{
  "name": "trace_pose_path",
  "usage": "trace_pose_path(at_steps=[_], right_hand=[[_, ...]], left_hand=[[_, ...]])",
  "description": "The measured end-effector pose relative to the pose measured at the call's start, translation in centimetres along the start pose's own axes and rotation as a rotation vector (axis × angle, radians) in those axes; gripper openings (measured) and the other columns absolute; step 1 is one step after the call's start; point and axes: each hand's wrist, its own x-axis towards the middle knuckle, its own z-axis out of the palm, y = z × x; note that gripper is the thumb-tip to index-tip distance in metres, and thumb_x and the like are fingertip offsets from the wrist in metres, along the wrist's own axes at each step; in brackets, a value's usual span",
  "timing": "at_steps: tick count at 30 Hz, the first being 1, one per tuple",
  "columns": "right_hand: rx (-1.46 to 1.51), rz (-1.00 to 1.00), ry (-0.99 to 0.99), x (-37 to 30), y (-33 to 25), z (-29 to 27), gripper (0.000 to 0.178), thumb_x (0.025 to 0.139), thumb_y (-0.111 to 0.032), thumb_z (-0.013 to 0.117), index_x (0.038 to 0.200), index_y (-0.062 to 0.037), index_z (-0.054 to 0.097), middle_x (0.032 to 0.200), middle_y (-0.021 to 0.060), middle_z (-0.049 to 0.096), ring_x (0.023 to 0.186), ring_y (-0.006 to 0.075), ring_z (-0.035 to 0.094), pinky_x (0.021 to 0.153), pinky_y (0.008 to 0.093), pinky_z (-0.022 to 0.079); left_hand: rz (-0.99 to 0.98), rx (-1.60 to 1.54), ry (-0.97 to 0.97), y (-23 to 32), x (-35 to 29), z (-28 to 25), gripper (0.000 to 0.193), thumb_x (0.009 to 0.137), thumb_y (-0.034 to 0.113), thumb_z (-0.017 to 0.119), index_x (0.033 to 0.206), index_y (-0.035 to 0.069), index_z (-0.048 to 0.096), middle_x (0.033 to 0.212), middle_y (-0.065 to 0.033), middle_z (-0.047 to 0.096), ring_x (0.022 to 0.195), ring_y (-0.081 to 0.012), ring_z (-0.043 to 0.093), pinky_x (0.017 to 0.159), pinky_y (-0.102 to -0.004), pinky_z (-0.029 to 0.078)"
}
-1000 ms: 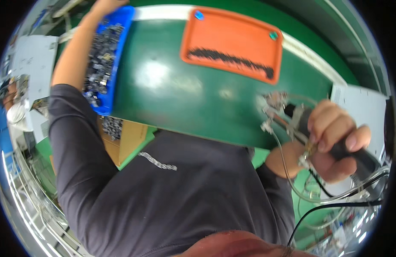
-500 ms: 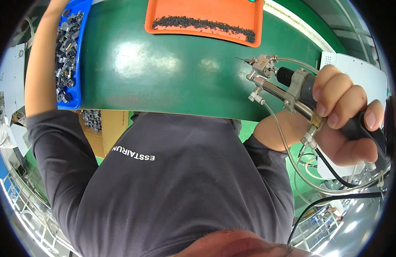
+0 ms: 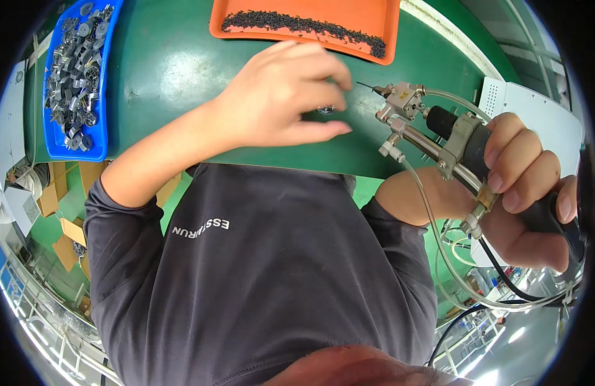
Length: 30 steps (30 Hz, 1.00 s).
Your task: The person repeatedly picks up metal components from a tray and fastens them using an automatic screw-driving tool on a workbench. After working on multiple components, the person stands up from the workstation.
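Observation:
My left hand (image 3: 288, 96) reaches over the green table, its fingers curled and a little blurred. A small shiny metallic part (image 3: 325, 110) shows between its thumb and fingers, mostly hidden by them. At the right, my right hand (image 3: 526, 170) is wrapped round a hose-fed hand tool (image 3: 461, 157) with a metal tube, a black cylinder and a clear hose. The tool's thin dark needle-like tip (image 3: 364, 85) points left toward my left hand, with a short gap between them.
A blue tray (image 3: 103, 138) of grey and metal parts lies at the left. An orange tray (image 3: 297, 42) holds many tiny black pieces at the far side. The green table (image 3: 168, 83) stretches between them. A white box (image 3: 535, 106) stands behind my right hand.
My left hand has come from beyond the blue tray, rightward to the table's middle, with the small metallic part now in it. The blue tray appears further left. The tool remains in my right hand.

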Motion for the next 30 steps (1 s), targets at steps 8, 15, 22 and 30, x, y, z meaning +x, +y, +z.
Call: trace_pose_path(at_steps=[8,15,22,30], right_hand=[[0.099,-0.003,-0.157,1.2,0.0,-0.4,0.056,0.095,-0.066,0.061,0.120,-0.0160,0.064,0.079,-0.0006,0.059,0.072,0.0154,0.054,0.072,0.0346,0.036],[-0.068,-0.026,0.059,-0.2,0.2,1.0,0.059,0.093,-0.069,0.063,0.119,-0.0159,0.064,0.078,-0.0012,0.059,0.070,0.0152,0.053,0.071,0.0337,0.035],[0.130,-0.120,0.089,0.0,0.9,0.5,0.059,0.091,-0.069,0.066,0.116,-0.0152,0.065,0.077,-0.0017,0.059,0.069,0.0149,0.053,0.071,0.0330,0.035],[0.234,-0.068,0.071,0.2,0.5,0.9,0.059,0.091,-0.067,0.067,0.115,-0.0137,0.066,0.077,-0.0014,0.059,0.068,0.0150,0.053,0.070,0.0316,0.036]], left_hand=[[0.064,0.132,0.014,-1.6,2.2,1.7,0.022,0.079,0.016,0.082,0.098,0.007,0.076,0.104,-0.0017,0.075,0.097,-0.0239,0.068,0.081,-0.0392,0.052],[0.050,0.123,0.079,-1.8,2.2,1.3,0.021,0.080,0.014,0.081,0.100,0.007,0.077,0.101,-0.0019,0.076,0.093,-0.0240,0.069,0.080,-0.0394,0.053],[0.105,0.062,0.112,-2.1,2.5,2.3,0.018,0.079,0.010,0.082,0.095,0.004,0.077,0.100,-0.0046,0.077,0.091,-0.0244,0.070,0.079,-0.0374,0.053],[0.153,-0.118,0.053,-3.4,2.1,0.3,0.013,0.081,0.006,0.080,0.093,0.003,0.077,0.103,-0.0066,0.078,0.093,-0.0251,0.071,0.080,-0.0355,0.053]])
